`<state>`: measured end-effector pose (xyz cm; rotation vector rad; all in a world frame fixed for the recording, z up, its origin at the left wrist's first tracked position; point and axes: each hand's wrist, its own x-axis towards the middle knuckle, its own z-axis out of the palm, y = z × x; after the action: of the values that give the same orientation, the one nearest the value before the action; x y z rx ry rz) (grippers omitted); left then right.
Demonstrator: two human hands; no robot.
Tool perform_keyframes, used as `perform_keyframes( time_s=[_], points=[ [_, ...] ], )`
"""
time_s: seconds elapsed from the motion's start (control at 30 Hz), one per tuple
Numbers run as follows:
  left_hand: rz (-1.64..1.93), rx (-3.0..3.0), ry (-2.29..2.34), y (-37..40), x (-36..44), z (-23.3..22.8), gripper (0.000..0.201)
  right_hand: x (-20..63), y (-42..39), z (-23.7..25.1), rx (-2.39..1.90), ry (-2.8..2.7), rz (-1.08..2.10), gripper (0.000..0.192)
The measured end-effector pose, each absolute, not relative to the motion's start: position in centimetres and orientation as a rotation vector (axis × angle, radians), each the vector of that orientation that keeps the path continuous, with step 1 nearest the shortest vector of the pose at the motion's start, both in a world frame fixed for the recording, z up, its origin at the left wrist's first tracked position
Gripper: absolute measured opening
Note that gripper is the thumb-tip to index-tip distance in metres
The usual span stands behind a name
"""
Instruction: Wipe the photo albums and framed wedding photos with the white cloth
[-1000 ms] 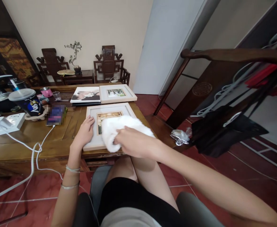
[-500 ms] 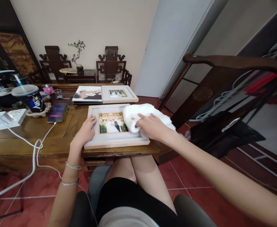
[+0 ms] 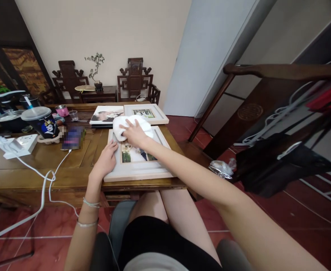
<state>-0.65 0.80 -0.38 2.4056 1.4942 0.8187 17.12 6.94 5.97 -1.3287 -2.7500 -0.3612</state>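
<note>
A light wooden picture frame (image 3: 137, 174) with a photo inside lies flat near the table's front edge. My right hand (image 3: 134, 132) grips a fluffy white cloth (image 3: 119, 125) and presses it on the frame's upper left part. The cloth and my right forearm cover some of the photo. At the frame's left side rests my left hand (image 3: 108, 157), its fingers laid over the border and holding nothing.
Behind lie a second picture frame (image 3: 157, 119) and a photo book (image 3: 105, 115). To the left are a dark cup (image 3: 47, 126), a phone (image 3: 73, 138), a white power strip (image 3: 24, 146) and cables. A wooden chair (image 3: 247, 109) stands right.
My right hand has slid the white cloth leftward across the frame, from its right side to the upper left. My left hand stays on the left border. The view has shifted slightly.
</note>
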Motion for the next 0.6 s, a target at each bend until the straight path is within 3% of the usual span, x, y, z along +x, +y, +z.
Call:
perform_keyframes(
  time_s=[0.13,0.4,0.6],
  points=[
    [0.81,2.411,1.501,0.7,-0.6,-0.4,0.054,16.9,6.9,5.4,-1.388,-2.74,-0.394,0.041],
    [0.86,2.393,1.515,0.7,-0.4,-0.7,0.052,25.5,7.1,5.9,-1.802,-2.671,-0.46,0.055],
    [0.912,2.384,1.538,0.9,-0.4,-0.9,0.051,27.3,4.4,7.1,-1.915,-2.754,-0.417,0.044]
  ],
)
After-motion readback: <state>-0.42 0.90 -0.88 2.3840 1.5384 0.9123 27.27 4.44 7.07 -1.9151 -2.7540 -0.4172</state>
